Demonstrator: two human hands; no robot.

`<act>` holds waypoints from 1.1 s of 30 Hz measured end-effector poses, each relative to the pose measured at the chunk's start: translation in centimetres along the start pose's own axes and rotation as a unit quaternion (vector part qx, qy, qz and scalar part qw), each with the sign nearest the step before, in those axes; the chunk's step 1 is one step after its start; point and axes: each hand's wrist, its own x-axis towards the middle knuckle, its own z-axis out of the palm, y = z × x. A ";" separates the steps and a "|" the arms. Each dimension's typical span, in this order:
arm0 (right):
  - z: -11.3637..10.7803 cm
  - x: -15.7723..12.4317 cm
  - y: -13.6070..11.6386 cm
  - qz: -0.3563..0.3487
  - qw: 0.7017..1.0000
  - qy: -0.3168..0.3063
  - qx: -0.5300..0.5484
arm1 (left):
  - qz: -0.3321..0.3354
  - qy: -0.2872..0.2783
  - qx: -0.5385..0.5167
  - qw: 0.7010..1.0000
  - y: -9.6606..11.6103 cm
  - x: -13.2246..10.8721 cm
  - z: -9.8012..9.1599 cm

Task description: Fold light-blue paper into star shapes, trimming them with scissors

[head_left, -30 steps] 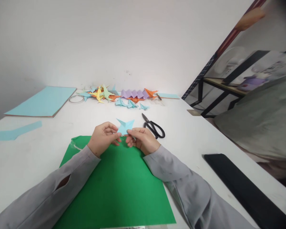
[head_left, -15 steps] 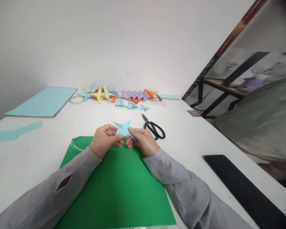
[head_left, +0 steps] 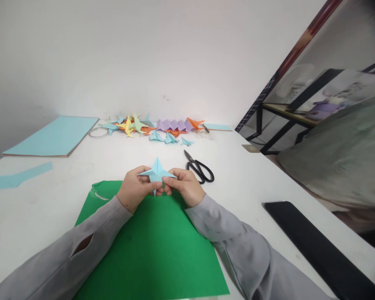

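A small light-blue folded paper piece with pointed tips is pinched between both my hands above the far edge of a green sheet. My left hand grips its left side with closed fingers. My right hand grips its right side, thumb on top. Both arms wear grey sleeves and rest over the green sheet.
Black scissors lie just right of my right hand. A row of coloured folded paper figures sits by the wall, with a tape ring. Light-blue sheets lie far left, a blue strip nearer. A black flat bar lies right.
The blue folded piece has been turned in my fingers: its forked tips pointed up before, now one tip points up and others sideways. Both hands stayed in place.
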 end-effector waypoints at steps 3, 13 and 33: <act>-0.1 0.1 0.3 -0.001 1.000 0.004 0.021 | -0.012 -0.004 -0.011 1.000 0.2 0.0 0.0; 0.1 0.4 0.6 -0.013 1.000 -0.001 0.020 | -0.028 0.007 -0.020 0.999 -0.1 -0.1 0.0; -0.2 0.6 0.7 -0.041 0.998 0.040 -0.023 | -0.048 0.026 -0.045 0.997 -0.4 0.1 0.5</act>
